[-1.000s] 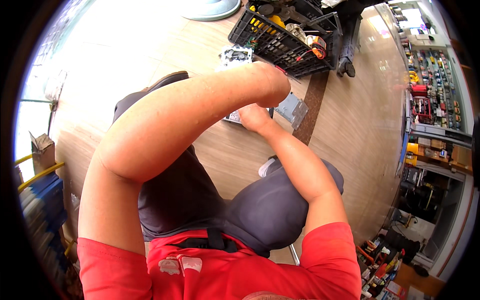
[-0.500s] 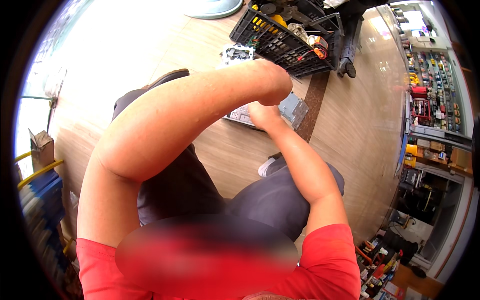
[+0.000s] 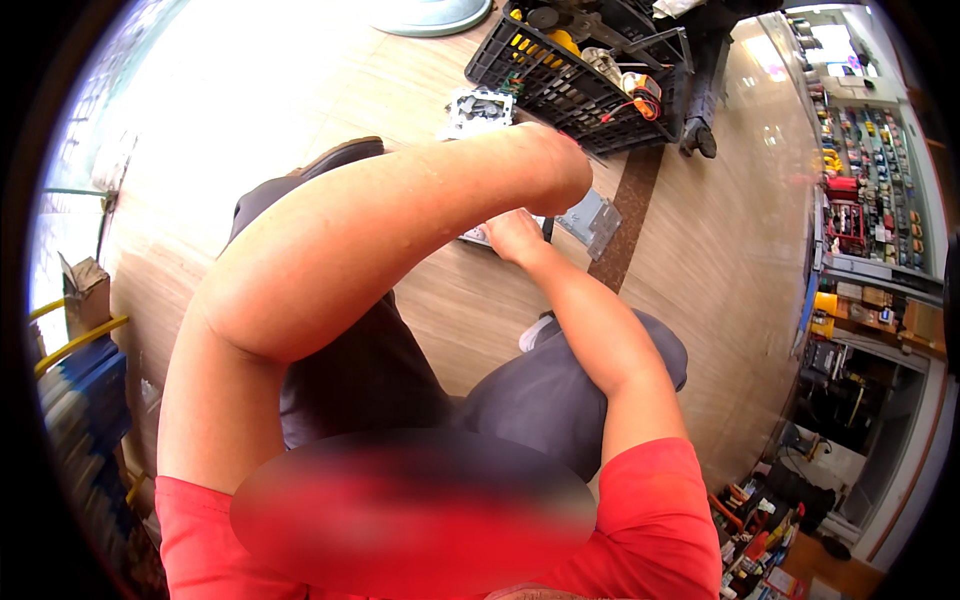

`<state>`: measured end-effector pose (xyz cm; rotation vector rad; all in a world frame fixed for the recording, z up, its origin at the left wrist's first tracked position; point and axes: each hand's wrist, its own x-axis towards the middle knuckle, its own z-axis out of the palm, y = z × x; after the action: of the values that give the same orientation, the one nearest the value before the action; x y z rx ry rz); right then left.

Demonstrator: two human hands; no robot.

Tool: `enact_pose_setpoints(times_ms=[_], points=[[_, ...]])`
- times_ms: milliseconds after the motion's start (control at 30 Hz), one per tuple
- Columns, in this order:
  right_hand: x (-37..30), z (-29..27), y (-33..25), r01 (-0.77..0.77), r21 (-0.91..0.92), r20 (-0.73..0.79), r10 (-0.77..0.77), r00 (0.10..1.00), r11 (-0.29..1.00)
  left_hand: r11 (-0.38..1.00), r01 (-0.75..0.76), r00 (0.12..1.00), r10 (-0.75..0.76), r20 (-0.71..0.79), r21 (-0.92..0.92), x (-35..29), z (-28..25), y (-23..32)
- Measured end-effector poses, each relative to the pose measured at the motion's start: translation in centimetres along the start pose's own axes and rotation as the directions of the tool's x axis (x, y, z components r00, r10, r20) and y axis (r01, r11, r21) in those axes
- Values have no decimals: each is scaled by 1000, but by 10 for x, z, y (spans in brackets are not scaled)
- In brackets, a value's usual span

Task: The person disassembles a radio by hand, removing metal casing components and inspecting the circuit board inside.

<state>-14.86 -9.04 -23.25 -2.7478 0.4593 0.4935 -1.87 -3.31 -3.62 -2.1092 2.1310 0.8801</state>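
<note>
My left arm reaches across the view, and my left hand (image 3: 562, 172) is bent down over a flat metal case on the floor. Its fingers are hidden behind the wrist. Just below, my right hand (image 3: 517, 236) rests at the case's near edge with its fingers curled; what they hold, if anything, does not show. Most of the case (image 3: 474, 235) lies hidden under my left forearm; a pale strip of it and a dark edge show. A grey metal panel (image 3: 592, 222) lies to its right. Beyond my forearm is a white-framed unit (image 3: 480, 108) with grey mechanical parts.
A black plastic crate (image 3: 580, 95) of tools and parts, with an orange meter (image 3: 643, 92), stands at the far side. Beside it is a dark metal leg (image 3: 704, 100). Stocked shelves (image 3: 870, 190) line the right. Blue boxes (image 3: 90, 380) stand at left.
My right hand has shifted slightly left and down along the case's edge. My left hand has moved a little to the right and down, still over the case.
</note>
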Motion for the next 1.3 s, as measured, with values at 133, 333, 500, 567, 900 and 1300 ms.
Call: enact_pose_setpoints(times_ms=[133,333,500,567,900,1300], points=[[7,5,6,-109,269,4,112,994,957,999,-39,998,37,52,33,4,-4,3],[29,49,6,179,43,-432,-143,890,983,997,-80,995,80,-61,4,2,1,-2],[30,41,1,140,105,-460,-77,885,985,998,-58,998,57,-34,-9,-10,-13,5],[25,24,-19,74,127,-328,-29,944,989,1000,-25,1000,25,-18,2,-14,-10,-1],[22,5,-19,-9,87,-150,22,989,996,999,-8,1000,8,21,31,-20,-18,1],[-9,-31,40,-168,7,-6,168,986,986,1000,8,1000,-8,-16,9,-20,-14,-3]])
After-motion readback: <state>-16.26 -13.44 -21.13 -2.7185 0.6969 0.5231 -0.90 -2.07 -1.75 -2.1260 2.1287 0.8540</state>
